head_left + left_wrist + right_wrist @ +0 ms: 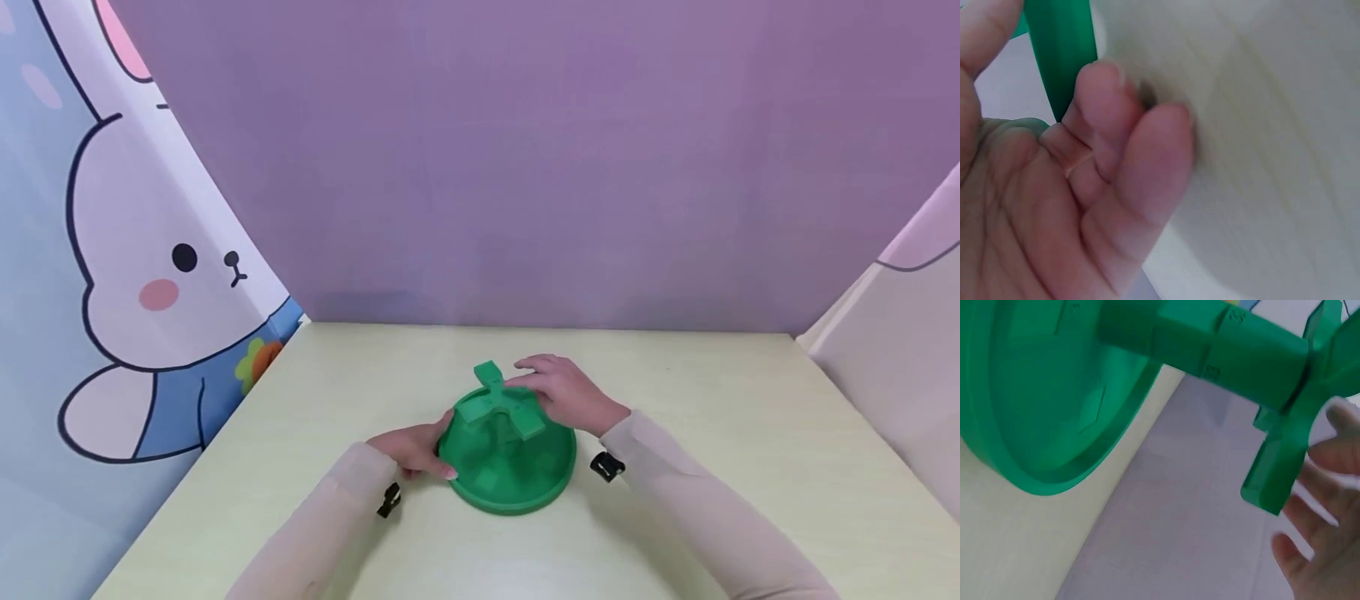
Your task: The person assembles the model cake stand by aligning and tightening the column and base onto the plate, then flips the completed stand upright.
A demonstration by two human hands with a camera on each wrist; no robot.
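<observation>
A green round dish [506, 500] with a raised rim sits on the table. From its middle rises a green post [1204, 344], topped by a green hub with several flat arms [491, 400]. My left hand [412, 447] holds the dish by its left side, thumb toward me and fingers on the far side. In the left wrist view, two fingertips [1163, 140] curl beside the dish's green edge [1063, 56]. My right hand [570, 396] is at the hub from the right, its index fingertip right at one arm. Its fingers [1300, 515] are loosely spread in the right wrist view.
A pale wooden table [360, 367] extends around the dish. A purple cloth wall [525, 167] rises behind the table's far edge. Printed cloth with a cartoon rabbit [150, 250] hangs on the left, and another pale panel [900, 333] on the right.
</observation>
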